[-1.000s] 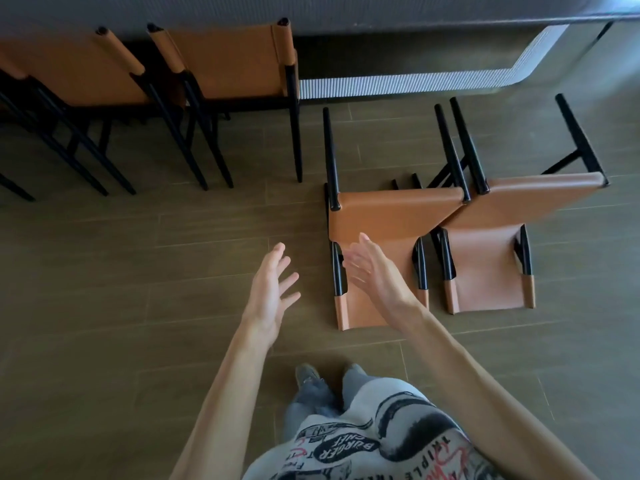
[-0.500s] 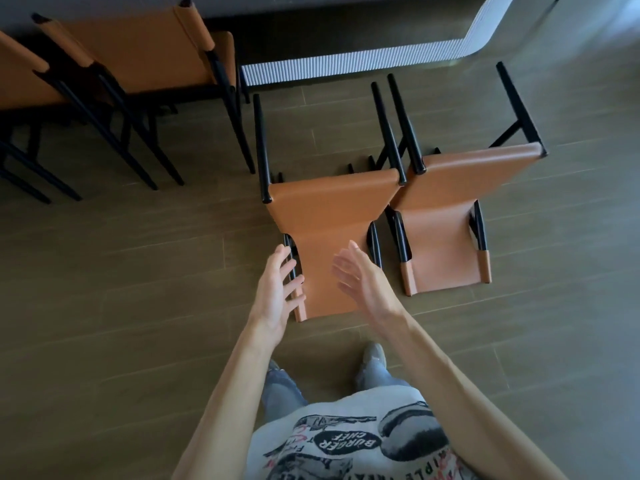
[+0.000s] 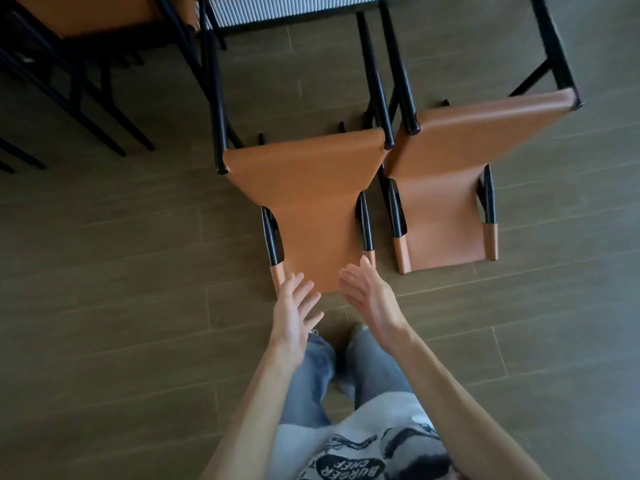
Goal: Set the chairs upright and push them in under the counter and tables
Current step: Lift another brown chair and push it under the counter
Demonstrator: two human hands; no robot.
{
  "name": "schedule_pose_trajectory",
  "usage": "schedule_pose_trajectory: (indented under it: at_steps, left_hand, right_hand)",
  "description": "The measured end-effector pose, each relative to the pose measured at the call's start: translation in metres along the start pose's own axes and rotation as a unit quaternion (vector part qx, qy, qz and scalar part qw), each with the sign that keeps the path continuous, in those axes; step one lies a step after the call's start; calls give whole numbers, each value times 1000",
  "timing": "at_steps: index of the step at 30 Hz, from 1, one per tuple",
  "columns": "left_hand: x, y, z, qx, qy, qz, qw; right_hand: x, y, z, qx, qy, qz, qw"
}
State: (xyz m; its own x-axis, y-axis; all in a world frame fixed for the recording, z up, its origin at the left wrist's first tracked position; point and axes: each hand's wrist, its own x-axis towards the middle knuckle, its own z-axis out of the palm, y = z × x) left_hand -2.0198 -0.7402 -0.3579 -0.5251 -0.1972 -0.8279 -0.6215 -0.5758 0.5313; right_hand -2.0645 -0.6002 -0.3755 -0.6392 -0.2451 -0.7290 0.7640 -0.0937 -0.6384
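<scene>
1. The left chair [image 3: 311,209] lies tipped on its back on the floor [image 3: 104,306], at 12 o'clock from the person. Its black legs point to 12, toward the counter base [image 3: 294,8].
2. The right chair [image 3: 446,188] lies the same way, just beside it at 3 o'clock.
3. The left hand [image 3: 294,306] is spread wide and holds nothing. It is at the left chair's 7 o'clock backrest corner.
4. The right hand [image 3: 370,299] has straight fingers and holds nothing. It is at the 5 o'clock corner.
5. Whether either hand touches the backrest, I cannot tell.
6. An upright chair [image 3: 97,12] stands at 11 o'clock.
</scene>
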Motion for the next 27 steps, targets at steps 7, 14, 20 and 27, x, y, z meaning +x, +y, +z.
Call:
schedule_pose_trajectory:
  at_steps: [7,14,20,27]
  left_hand:
    - [175,-89,-18,-70,28,-61,995]
    - [360,-193,-52,-125,81,-126,981]
    - [478,-260,-85,-193,121,-196,954]
    - [544,-306,-101,-326,131,-227,908]
  right_hand:
    - [148,104,-42,75,23,59,995]
    - [310,235,-84,125,68,118,983]
    - [403,326,-106,145,83,185,969]
    - [449,358,-112,220,100,205,948]
